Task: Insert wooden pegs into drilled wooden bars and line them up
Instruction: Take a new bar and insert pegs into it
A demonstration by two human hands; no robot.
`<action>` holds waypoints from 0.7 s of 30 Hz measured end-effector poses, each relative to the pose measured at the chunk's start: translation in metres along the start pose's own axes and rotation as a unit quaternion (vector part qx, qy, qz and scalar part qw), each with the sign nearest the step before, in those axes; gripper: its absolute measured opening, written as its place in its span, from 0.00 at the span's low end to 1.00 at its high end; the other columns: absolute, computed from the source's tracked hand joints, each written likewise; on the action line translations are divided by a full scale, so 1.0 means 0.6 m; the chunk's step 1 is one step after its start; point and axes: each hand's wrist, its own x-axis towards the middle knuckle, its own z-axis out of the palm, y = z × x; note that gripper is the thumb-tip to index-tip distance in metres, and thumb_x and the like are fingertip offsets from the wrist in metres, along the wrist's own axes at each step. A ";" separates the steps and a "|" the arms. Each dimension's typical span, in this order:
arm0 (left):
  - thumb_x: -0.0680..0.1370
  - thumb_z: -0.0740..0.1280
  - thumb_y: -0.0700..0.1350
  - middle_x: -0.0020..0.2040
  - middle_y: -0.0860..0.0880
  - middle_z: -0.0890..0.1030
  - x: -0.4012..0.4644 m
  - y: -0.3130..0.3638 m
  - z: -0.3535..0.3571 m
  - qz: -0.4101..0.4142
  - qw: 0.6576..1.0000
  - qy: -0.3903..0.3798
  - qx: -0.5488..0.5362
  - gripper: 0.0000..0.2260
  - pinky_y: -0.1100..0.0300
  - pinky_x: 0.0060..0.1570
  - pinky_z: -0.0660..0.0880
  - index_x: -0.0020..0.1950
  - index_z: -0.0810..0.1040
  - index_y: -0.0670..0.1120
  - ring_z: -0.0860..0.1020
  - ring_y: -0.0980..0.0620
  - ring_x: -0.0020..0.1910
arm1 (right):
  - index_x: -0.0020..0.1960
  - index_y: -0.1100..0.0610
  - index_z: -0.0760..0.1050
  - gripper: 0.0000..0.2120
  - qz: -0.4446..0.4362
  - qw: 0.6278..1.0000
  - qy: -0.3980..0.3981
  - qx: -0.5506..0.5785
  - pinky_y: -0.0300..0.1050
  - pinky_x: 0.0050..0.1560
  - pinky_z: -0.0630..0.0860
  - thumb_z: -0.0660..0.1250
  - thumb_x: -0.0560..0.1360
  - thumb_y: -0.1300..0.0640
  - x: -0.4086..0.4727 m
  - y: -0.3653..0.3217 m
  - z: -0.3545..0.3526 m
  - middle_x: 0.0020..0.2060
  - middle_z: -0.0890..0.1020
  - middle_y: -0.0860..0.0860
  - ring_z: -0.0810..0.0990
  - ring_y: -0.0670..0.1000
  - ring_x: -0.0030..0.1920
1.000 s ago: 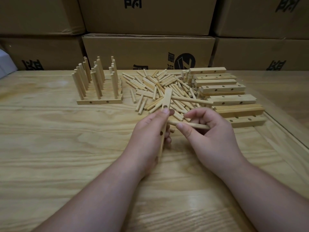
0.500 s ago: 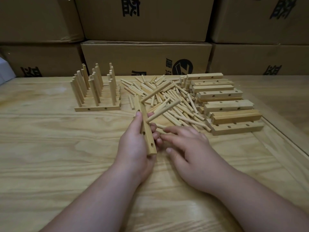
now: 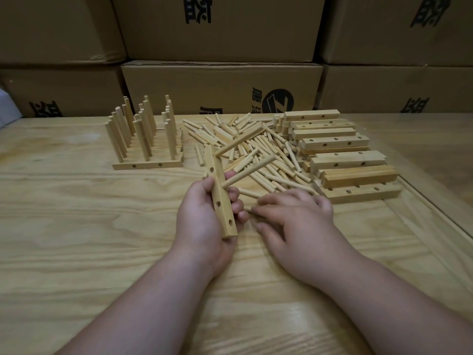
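Note:
My left hand grips a drilled wooden bar, held nearly upright in view. Two pegs stick out of the bar toward the upper right: an upper peg and a lower peg. Three empty holes show on the bar's near face. My right hand lies palm down on the table just right of the bar, fingers spread, fingertips by a loose peg; it holds nothing. The loose peg pile lies just beyond both hands.
Finished bars with upright pegs stand in a row at the back left. A stack of drilled bars sits at the right, beside a raised table edge. Cardboard boxes wall off the back.
My right hand held a peg at the bar a second ago; it has since let go and dropped flat onto the table. My left hand has shifted the bar leftward, two pegs now sticking out.

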 end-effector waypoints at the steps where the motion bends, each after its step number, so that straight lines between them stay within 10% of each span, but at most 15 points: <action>1: 0.83 0.55 0.49 0.33 0.48 0.69 0.000 0.000 0.000 0.001 1.000 0.001 0.001 0.15 0.60 0.29 0.66 0.53 0.78 0.44 0.65 0.52 0.28 | 0.58 0.38 0.80 0.14 -0.002 1.000 0.009 -0.002 0.50 0.60 0.52 0.59 0.76 0.42 -0.001 -0.001 -0.001 0.56 0.79 0.33 0.68 0.45 0.63; 21: 0.85 0.57 0.52 0.34 0.50 0.72 0.005 -0.002 -0.003 -0.002 1.000 0.022 -0.006 0.17 0.61 0.28 0.67 0.57 0.83 0.45 0.68 0.55 0.28 | 0.50 0.45 0.75 0.03 0.092 0.983 0.131 0.095 0.53 0.54 0.75 0.65 0.78 0.53 0.005 0.004 -0.007 0.40 0.75 0.38 0.77 0.47 0.47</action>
